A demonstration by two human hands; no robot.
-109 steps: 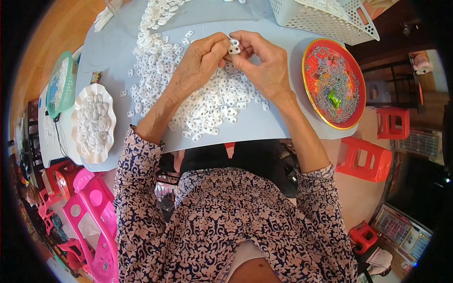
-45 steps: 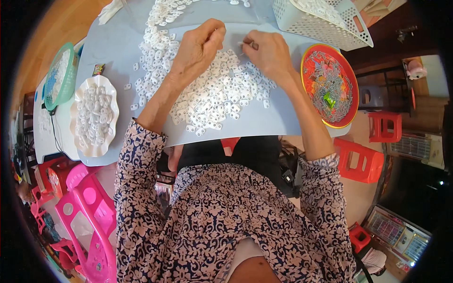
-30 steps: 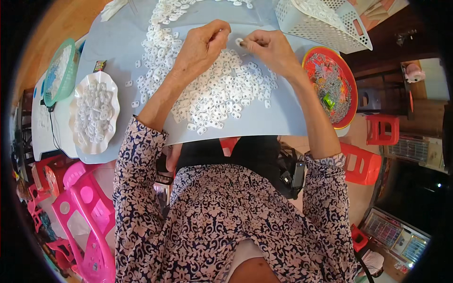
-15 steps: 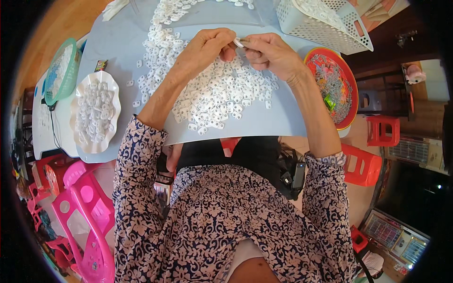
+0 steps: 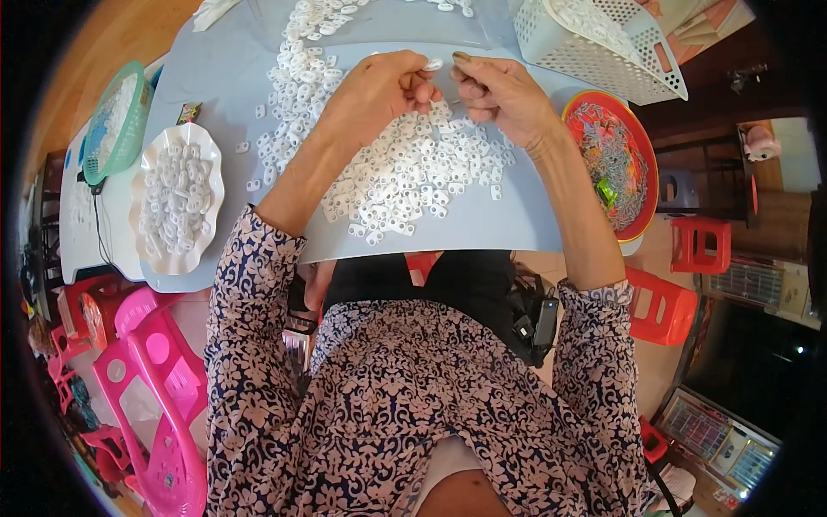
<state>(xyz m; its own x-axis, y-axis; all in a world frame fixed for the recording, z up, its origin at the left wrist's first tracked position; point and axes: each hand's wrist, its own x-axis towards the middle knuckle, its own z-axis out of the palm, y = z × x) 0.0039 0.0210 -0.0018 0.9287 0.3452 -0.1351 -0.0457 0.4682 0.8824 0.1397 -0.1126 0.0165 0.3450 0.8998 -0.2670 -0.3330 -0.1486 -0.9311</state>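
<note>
Unlike half a second ago, the right hand now stands apart from the small white piece, leaving it to the left hand alone, pinched at its tips. The right curls loosely (whether around anything, I cannot tell). The piece sits between both hands, over the bench.

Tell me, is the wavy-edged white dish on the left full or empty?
Not empty: small white pieces cover most of the wavy-edged dish, leaving mainly its rim bare. Their depth I cannot tell.
</note>
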